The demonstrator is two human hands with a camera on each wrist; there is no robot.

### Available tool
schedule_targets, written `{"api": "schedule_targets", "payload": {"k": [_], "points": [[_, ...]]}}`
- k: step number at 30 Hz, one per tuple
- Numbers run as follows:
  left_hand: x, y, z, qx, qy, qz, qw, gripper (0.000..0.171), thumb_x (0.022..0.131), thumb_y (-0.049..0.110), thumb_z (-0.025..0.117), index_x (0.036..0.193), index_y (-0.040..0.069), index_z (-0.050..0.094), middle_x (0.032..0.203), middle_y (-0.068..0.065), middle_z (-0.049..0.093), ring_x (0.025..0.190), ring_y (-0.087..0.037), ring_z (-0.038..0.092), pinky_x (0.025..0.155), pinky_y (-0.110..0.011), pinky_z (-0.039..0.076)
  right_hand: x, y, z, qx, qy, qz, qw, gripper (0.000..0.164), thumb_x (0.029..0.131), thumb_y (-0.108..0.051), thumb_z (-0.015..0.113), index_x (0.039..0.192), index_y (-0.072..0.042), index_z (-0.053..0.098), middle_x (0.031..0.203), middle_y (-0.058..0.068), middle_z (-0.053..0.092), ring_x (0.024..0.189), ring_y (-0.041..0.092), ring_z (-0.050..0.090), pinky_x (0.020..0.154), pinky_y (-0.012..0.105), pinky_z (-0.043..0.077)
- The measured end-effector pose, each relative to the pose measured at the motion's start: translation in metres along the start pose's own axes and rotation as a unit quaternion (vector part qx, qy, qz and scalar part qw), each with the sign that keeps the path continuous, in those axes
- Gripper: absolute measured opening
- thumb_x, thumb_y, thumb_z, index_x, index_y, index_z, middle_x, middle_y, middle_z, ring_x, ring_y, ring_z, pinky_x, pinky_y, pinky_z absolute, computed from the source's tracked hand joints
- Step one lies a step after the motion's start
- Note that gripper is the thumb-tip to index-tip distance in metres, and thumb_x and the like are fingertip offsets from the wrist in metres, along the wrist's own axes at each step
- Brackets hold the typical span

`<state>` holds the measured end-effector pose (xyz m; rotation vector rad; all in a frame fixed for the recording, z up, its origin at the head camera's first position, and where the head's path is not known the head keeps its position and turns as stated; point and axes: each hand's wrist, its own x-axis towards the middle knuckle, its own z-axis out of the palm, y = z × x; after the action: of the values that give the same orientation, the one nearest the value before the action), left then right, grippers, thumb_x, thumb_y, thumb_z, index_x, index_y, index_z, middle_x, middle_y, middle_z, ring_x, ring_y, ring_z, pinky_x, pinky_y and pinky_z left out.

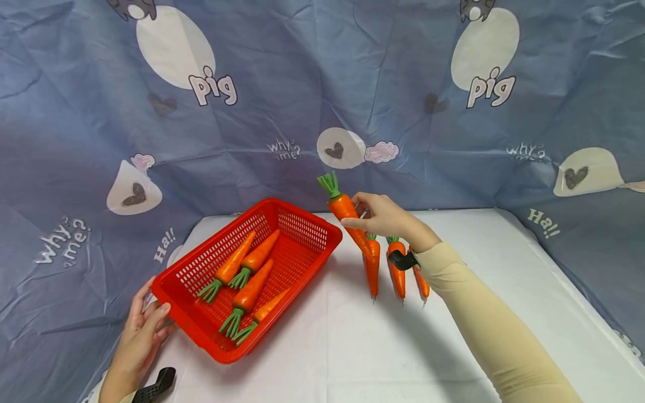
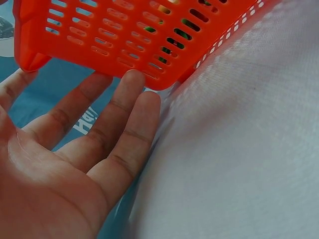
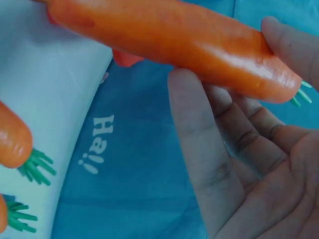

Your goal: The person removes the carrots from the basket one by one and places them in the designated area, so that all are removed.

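Note:
My right hand [image 1: 380, 215] pinches an orange carrot [image 1: 344, 208] with green stalks between thumb and fingers, held in the air just right of the basket. In the right wrist view the carrot [image 3: 179, 35] lies across the fingertips, its stalks by the thumb. My left hand [image 1: 138, 336] grips the near-left corner of a red plastic basket [image 1: 201, 336], thumb at the rim. Its other fingers [image 2: 107, 134] extend against the outside and underside in the left wrist view. Several carrots [image 1: 253, 285] lie inside the basket.
Three more carrots lie on the white table [image 1: 363, 352] below the right hand: one at the left [image 1: 372, 268], a middle carrot [image 1: 397, 274] and a right carrot [image 1: 422, 281] partly hidden by the wrist. A blue printed cloth [image 1: 403, 112] stands behind the table.

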<state>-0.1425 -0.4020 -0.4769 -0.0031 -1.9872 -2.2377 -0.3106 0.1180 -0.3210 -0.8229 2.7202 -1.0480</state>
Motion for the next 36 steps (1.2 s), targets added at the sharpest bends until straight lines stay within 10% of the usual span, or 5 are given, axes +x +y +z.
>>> {"api": "schedule_targets", "payload": {"k": [36], "points": [[-0.001,-0.001,-0.001,-0.020,0.003,-0.006,0.9998,0.065,0.112,0.007,0.049,0.164,0.038,0.026,0.130,0.023,0.068,0.105,-0.002,0.075,0.081,-0.023,0.062,-0.087,0.107,-0.027,0.104,0.084,0.211,0.968,0.072,0.105,-0.048,0.068,0.141,0.010,0.046,0.115,0.020,0.063,0.089,0.018,0.071,0.083,0.042,0.067]]}}
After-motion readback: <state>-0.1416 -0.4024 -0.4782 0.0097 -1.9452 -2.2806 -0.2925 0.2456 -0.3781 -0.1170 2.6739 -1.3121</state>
